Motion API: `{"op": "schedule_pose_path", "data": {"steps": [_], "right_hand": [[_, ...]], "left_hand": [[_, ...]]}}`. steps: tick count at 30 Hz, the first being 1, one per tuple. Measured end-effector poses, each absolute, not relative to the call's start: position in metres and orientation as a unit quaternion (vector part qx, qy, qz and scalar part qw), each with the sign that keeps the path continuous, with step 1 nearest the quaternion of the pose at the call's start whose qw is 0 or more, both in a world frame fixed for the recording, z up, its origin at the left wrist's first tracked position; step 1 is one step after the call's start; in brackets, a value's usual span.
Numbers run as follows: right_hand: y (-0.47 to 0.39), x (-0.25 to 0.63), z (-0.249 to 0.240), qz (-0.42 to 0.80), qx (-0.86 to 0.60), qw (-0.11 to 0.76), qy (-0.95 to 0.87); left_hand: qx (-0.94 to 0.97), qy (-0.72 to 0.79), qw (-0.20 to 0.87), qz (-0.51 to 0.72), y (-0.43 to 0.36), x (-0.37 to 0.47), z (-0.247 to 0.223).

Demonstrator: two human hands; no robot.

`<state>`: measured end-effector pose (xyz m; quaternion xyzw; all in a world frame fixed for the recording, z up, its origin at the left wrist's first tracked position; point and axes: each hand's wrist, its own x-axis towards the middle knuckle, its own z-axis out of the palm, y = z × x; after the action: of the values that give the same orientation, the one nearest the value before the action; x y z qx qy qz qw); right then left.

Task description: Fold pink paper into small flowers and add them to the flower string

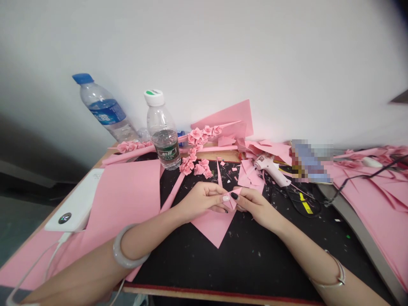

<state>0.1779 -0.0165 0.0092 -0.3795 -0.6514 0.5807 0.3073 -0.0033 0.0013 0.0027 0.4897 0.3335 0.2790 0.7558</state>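
Between my two hands is a small folded piece of pink paper. The thumb and fingers of my left hand pinch its left side. My right hand grips the other edge, its dark-nailed thumb pressed on the folds. Under the hands a flat pink sheet lies with one corner pointing toward me on the black mat. Just beyond the hands, several pink paper flowers cluster on a rolled paper stem.
A glue gun lies back right among paper scraps and a dark cable. Two water bottles, one with a white cap and one with a blue cap, are at the back left. A white power bank rests left; stacked pink paper lies right.
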Motion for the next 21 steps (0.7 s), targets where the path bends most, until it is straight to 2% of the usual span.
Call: {"op": "schedule_pose_path", "data": {"steps": [21], "right_hand": [[-0.0153, 0.1817, 0.0140, 0.438, -0.400, 0.225, -0.773]], "left_hand": [[0.512, 0.349, 0.744, 0.251, 0.0032, -0.0048, 0.0018]]}}
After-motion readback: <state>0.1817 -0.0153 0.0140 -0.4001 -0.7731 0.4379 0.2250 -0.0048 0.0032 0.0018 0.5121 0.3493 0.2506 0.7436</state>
